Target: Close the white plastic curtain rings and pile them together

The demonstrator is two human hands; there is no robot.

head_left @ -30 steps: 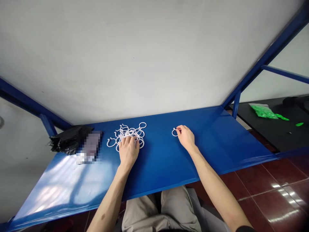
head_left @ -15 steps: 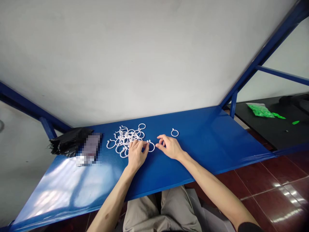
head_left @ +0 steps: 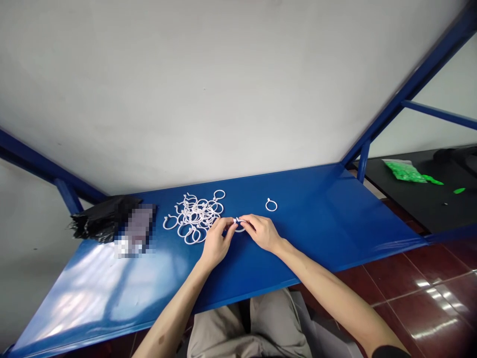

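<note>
Between my two hands is a white curtain ring (head_left: 240,230), partly hidden by the fingers. My left hand (head_left: 218,241) pinches it at its small knob end with thumb and forefinger. My right hand (head_left: 263,232) grips the ring's other side, fingers closed on it. Just left of my left hand lies a pile of white curtain rings (head_left: 196,211), several of them overlapping and tangled. A single white ring (head_left: 272,205) lies apart on the blue table (head_left: 309,214), beyond my right hand.
A black plastic bag (head_left: 104,216) and a blurred-out item (head_left: 136,228) lie at the table's left. Blue frame bars (head_left: 387,102) slope up on both sides before a pale wall. On a black table (head_left: 413,199) at right rests a bag of green pieces (head_left: 404,171).
My left hand has moved right with the curtain ring, away from the pile. My right hand, apart before with fingers spread, has closed on the same ring.
</note>
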